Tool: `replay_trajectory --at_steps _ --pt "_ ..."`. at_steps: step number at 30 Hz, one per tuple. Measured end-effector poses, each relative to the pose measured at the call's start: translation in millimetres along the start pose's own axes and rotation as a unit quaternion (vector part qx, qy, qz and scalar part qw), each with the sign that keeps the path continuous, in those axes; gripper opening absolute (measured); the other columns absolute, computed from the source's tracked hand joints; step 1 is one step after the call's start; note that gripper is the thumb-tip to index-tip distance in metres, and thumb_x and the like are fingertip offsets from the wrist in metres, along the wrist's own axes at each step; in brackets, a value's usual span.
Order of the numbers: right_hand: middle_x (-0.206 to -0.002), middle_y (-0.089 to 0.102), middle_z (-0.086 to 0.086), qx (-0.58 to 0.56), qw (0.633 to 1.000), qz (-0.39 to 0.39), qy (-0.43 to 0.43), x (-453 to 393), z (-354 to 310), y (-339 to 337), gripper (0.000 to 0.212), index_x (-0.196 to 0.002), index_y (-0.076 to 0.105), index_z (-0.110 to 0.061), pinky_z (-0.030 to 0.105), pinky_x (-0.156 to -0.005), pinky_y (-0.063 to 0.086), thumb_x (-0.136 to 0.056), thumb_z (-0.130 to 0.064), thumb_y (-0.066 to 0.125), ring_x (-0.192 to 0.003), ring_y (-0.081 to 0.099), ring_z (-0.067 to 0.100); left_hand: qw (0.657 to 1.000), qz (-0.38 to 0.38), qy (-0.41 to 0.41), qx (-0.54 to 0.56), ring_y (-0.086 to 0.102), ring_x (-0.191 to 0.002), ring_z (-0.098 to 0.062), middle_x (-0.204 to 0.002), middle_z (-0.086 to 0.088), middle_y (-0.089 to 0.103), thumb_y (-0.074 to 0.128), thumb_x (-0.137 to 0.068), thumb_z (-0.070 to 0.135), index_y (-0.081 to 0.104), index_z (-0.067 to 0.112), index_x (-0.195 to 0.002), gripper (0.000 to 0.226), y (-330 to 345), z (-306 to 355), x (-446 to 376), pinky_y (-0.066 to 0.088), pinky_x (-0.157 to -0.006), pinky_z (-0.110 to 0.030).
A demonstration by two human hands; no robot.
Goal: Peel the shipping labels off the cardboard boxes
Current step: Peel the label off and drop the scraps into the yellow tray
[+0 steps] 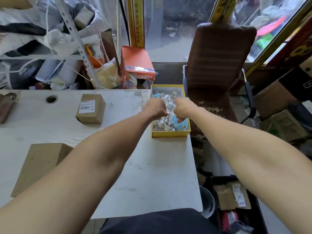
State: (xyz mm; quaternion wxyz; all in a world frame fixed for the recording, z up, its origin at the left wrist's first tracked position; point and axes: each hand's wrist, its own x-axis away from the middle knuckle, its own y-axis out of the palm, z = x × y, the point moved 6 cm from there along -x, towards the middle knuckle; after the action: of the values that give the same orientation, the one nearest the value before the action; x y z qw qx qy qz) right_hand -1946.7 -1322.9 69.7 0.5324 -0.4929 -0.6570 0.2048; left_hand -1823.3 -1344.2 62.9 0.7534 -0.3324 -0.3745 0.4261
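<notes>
Both my hands hover over a yellow box (169,133) at the table's right edge, filled with several crumpled white and blue labels (166,123). My left hand (156,108) and my right hand (183,108) have curled fingers that meet over the pile and pinch a crumpled white label between them. A small cardboard box (91,108) with a white shipping label (87,106) on top stands at the table's middle left. A larger bare cardboard box (41,164) lies at the near left, partly behind my left forearm.
The white table (152,166) ends just right of the yellow box. A worn brown chair (217,68) stands beyond that edge. An orange box (136,63) and clutter sit behind the table. More cardboard boxes (232,195) lie on the floor at the right.
</notes>
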Motion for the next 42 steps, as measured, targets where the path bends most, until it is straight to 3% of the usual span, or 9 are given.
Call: replay_trajectory --at_steps 4,8,15,18,21,29,32,36,42 --pt "-0.119 0.055 0.016 0.022 0.999 0.022 -0.029 -1.7 5.4 -6.8 0.037 -0.13 0.048 -0.008 0.04 -0.07 0.062 -0.094 -0.005 0.04 -0.068 0.073 0.023 1.0 0.021 -0.007 -0.016 0.07 -0.071 -0.02 -0.077 -0.008 0.074 0.073 -0.075 0.006 0.077 0.008 -0.076 0.004 -4.1 -6.1 -3.7 0.062 -0.07 -0.04" --pt "-0.127 0.051 0.017 0.028 0.998 0.04 -0.041 -3.2 7.2 -6.1 0.042 -0.134 0.048 -0.012 0.039 -0.071 0.061 -0.093 -0.006 0.041 -0.07 0.072 0.021 1.0 0.023 -0.003 -0.01 0.067 -0.078 -0.022 -0.083 -0.006 0.072 0.082 -0.073 0.008 0.069 0.018 -0.073 0.016 -13.6 -6.2 0.3 0.058 -0.073 -0.035" --pt "-0.139 0.049 0.014 0.022 0.997 0.031 -0.062 -3.6 3.5 0.4 0.047 -0.137 0.048 -0.015 0.039 -0.074 0.06 -0.092 -0.007 0.046 -0.075 0.071 0.019 0.999 0.02 0.024 0.023 0.07 -0.083 -0.019 -0.091 -0.007 0.076 0.079 -0.081 0.008 0.078 0.012 -0.086 0.006 -14.0 -1.1 4.0 0.06 -0.083 -0.038" --pt "-0.138 0.052 0.014 0.033 0.997 0.036 -0.067 0.2 0.5 -0.6 0.047 -0.138 0.047 -0.015 0.04 -0.086 0.056 -0.091 -0.008 0.046 -0.095 0.067 0.025 0.999 0.018 0.032 0.022 0.07 -0.088 -0.02 -0.098 -0.008 0.076 0.072 -0.088 0.008 0.079 0.011 -0.095 0.011 -13.6 1.0 6.3 0.058 -0.087 -0.038" --pt "-0.14 0.052 0.013 0.054 0.995 0.048 -0.072 2.2 -2.1 -2.5 0.05 -0.142 0.045 -0.016 0.041 -0.1 0.046 -0.092 -0.014 0.049 -0.122 0.052 0.03 1.0 0.007 0.021 0.012 0.07 -0.091 -0.023 -0.102 -0.009 0.075 0.063 -0.093 0.005 0.078 0.009 -0.101 0.017 -11.6 -1.6 6.4 0.058 -0.089 -0.04" --pt "-0.142 0.049 0.012 0.077 0.988 0.098 -0.089 5.7 -12.4 -9.3 0.053 -0.144 0.043 -0.014 0.044 -0.106 0.038 -0.092 -0.017 0.055 -0.133 0.04 0.033 1.0 -0.006 0.019 0.007 0.066 -0.099 -0.024 -0.114 -0.008 0.071 0.064 -0.095 0.026 0.074 0.014 -0.108 0.02 -9.6 -5.6 2.2 0.055 -0.092 -0.043" --pt "-0.144 0.047 0.01 0.088 0.987 0.1 -0.093 6.1 -14.4 -7.8 0.058 -0.146 0.04 -0.017 0.047 -0.11 0.036 -0.09 -0.018 0.057 -0.136 0.035 0.032 0.999 -0.013 0.033 -0.032 0.057 -0.121 -0.027 -0.136 -0.008 0.061 0.069 -0.09 0.037 0.061 0.017 -0.132 0.047 -9.7 -6.2 3.0 0.048 -0.103 -0.043" --pt "-0.148 0.042 0.009 0.108 0.985 0.1 -0.095 10.8 -24.1 -1.5 0.063 -0.148 0.036 -0.019 0.046 -0.112 0.03 -0.089 -0.021 0.058 -0.139 0.029 0.033 0.985 -0.028 0.047 -0.162 0.016 -0.15 -0.034 -0.165 -0.005 0.02 0.072 -0.079 0.06 0.024 0.028 -0.156 0.096 -11.7 -16.7 15.4 0.024 -0.119 -0.054" --pt "-0.146 0.045 0.011 0.117 0.985 0.093 -0.09 26.5 -58.2 25.1 0.063 -0.146 0.039 -0.02 0.047 -0.112 0.032 -0.087 -0.025 0.062 -0.137 0.034 0.033 0.983 -0.01 0.039 -0.177 0.003 -0.152 -0.037 -0.167 -0.006 0.009 0.07 -0.077 0.064 0.018 0.033 -0.157 0.1 -27.3 -50.7 51.3 0.012 -0.121 -0.057"
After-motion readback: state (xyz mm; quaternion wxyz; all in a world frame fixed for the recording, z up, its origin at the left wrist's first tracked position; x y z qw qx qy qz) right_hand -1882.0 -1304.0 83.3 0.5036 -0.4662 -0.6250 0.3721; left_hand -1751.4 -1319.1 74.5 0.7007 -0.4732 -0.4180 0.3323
